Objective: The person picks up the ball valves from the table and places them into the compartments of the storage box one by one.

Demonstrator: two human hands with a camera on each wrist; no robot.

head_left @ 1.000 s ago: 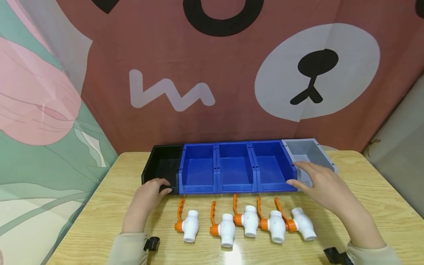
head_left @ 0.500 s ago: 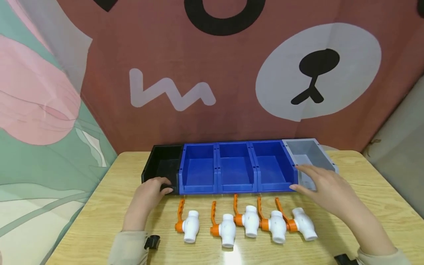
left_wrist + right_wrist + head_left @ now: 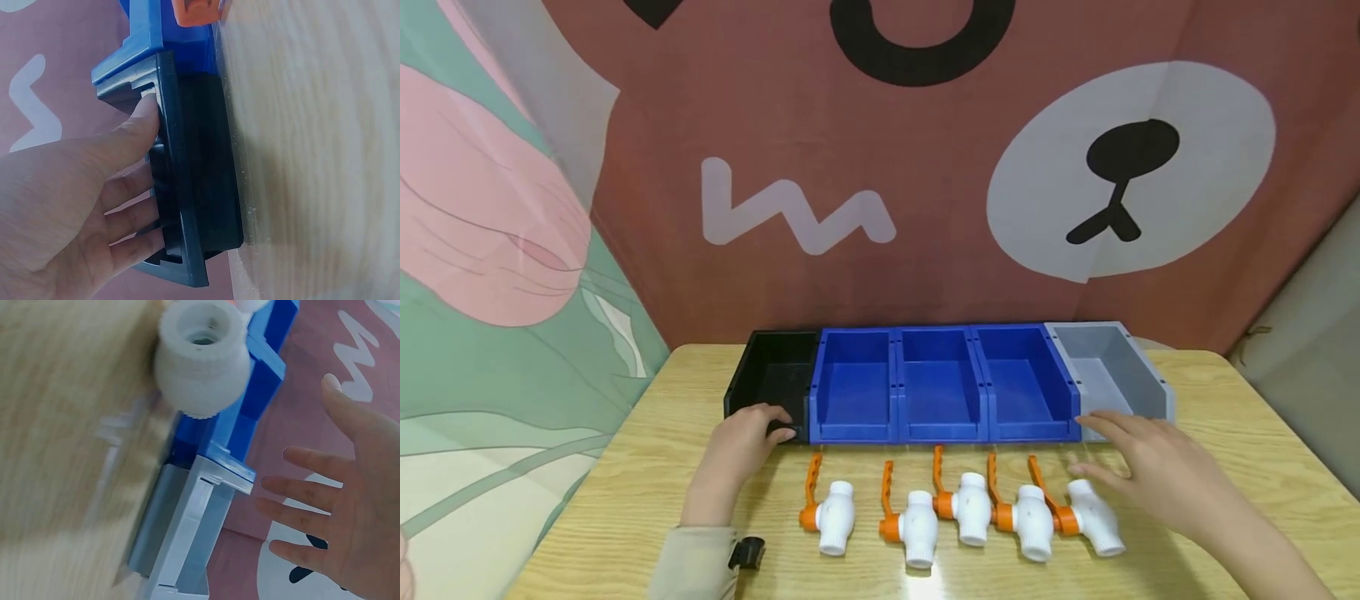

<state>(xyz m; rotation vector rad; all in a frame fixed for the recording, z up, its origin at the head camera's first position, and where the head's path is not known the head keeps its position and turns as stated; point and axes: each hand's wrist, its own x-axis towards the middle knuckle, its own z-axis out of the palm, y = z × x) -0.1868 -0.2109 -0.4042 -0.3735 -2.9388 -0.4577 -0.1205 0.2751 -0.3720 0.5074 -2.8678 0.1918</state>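
My left hand [image 3: 737, 450] grips the front edge of the black storage bin [image 3: 784, 350] at the left end of a row. In the left wrist view its thumb lies at the bin's rim [image 3: 178, 169] and the fingers reach inside. My right hand [image 3: 1165, 475] is held with fingers spread and nothing in them, in front of the grey bin [image 3: 1093, 343]. Below and left of it lies the rightmost white ball valve [image 3: 1096, 521] with an orange lever; the right wrist view shows a valve's round open end [image 3: 203, 381] close to the camera.
Between the black and grey bins stand three blue bins [image 3: 857, 350]. More white ball valves [image 3: 920, 529] lie in a row before them on the wooden table [image 3: 625, 500]. A printed cloth [image 3: 925, 275] hangs right behind the bins.
My right hand has come away from the front corner between the blue and grey bins, moving towards me and slightly right. The left hand keeps its grip on the black bin.
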